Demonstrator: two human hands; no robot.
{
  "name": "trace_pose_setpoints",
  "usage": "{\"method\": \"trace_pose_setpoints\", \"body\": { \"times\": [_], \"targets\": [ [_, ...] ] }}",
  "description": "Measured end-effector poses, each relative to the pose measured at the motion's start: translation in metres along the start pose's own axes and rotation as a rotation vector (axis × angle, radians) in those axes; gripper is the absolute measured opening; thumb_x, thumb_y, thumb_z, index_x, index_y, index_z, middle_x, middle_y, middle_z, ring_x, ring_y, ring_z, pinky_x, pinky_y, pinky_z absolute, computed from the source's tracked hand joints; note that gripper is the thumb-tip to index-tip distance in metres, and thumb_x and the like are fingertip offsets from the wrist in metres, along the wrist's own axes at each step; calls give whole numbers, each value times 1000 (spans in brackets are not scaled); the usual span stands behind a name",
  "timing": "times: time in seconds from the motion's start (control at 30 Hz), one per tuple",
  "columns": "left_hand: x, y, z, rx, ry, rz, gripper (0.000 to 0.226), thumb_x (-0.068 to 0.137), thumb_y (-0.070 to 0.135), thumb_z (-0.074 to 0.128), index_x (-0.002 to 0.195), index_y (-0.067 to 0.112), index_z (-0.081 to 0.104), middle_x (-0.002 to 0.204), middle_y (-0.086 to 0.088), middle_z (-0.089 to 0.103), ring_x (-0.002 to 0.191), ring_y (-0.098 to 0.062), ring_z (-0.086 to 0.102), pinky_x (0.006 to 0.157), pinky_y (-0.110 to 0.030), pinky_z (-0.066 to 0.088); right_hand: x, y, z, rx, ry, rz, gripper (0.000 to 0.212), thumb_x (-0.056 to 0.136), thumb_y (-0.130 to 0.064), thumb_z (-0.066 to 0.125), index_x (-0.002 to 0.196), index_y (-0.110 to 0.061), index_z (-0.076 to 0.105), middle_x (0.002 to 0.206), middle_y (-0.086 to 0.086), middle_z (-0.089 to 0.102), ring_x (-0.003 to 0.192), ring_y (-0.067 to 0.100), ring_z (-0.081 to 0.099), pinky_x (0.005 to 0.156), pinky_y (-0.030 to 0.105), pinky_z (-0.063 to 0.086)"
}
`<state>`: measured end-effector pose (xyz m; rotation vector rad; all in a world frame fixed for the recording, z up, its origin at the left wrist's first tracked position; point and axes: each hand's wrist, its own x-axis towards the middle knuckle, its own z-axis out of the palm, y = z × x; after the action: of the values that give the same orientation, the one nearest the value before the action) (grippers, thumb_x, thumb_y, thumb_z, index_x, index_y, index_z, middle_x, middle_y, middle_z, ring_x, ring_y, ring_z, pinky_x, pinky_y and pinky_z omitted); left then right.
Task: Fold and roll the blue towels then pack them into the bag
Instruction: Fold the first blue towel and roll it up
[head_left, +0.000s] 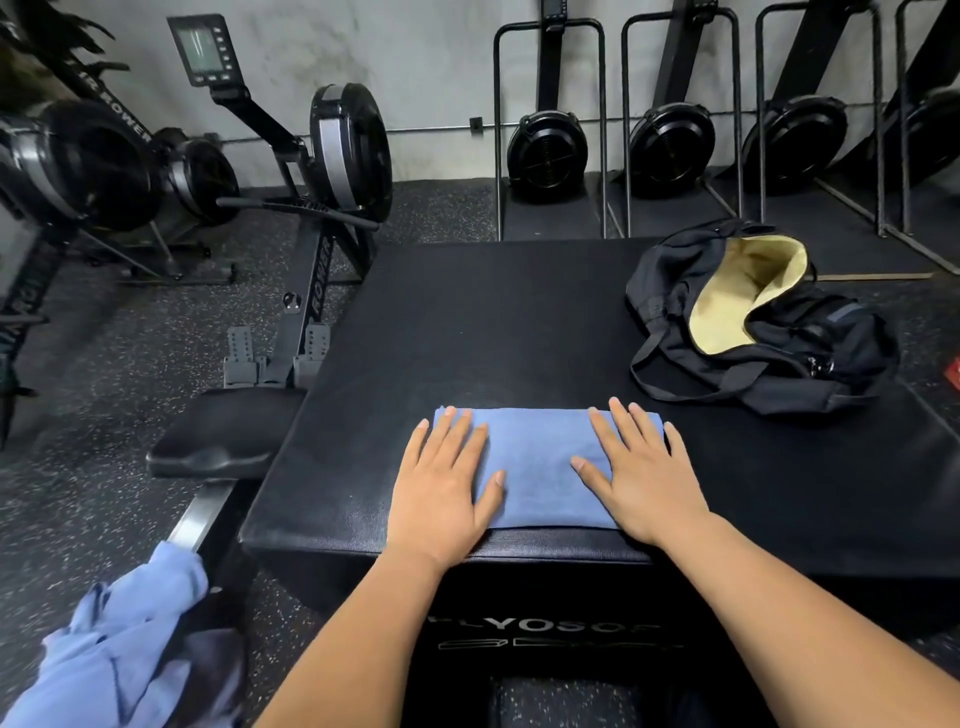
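Lower left: crumpled blue towels (119, 639) heaped over the rail of a rowing machine (348, 150), frame marked "ROWER". Its moulded black seat (218, 434) sits just beside the box.

Centre: black textured padded box (519, 322), front lettering partly legible, "LYOSO". A folded blue towel (540, 467), rectangular and soft-woven, lies flat at the box's near edge. The left hand (447, 488) and right hand (644, 483) press on its ends, fingers straight and spread, gripping nothing.

Right: black fabric bag (753, 322), mouth open, pale yellow lining, on the box's far right, apart from the towel.
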<state>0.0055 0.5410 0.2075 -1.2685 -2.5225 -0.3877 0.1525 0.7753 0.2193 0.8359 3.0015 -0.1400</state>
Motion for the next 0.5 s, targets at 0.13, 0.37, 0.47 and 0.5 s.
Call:
{"method": "trace_pose_setpoints", "body": {
  "times": [0.13,0.37,0.47,0.5],
  "targets": [
    [-1,0,-2,17,56,33,60,108,53,38,150,15,57,164,-2,45,159,-19,26,128,-50,20,-6,-9,4,-52,36,138,89,93,-80,-6,167,-31,0,176,4,-9,161,26,-11,128,53,-4],
    [1,-3,2,-35,12,6,60,108,54,38,155,20,49,167,2,39,161,-16,16,130,-47,17,-2,-23,-1,40,0,-230,68,100,-64,0,165,-45,12,176,-7,0,162,21,-3,130,46,6],
    [3,-4,3,-50,-10,-11,61,107,55,37,158,23,44,170,4,33,163,-17,9,130,-47,16,-2,-47,3,103,1,112,62,106,-61,11,165,-43,7,176,-4,-7,161,23,-11,129,48,-2],
    [4,-4,2,-54,-24,-22,62,107,56,36,160,24,42,171,5,31,163,-17,7,130,-46,15,-1,-59,1,154,-19,213,62,107,-60,14,166,-41,5,176,-2,-10,161,25,-15,129,49,-4]
  ]
}}
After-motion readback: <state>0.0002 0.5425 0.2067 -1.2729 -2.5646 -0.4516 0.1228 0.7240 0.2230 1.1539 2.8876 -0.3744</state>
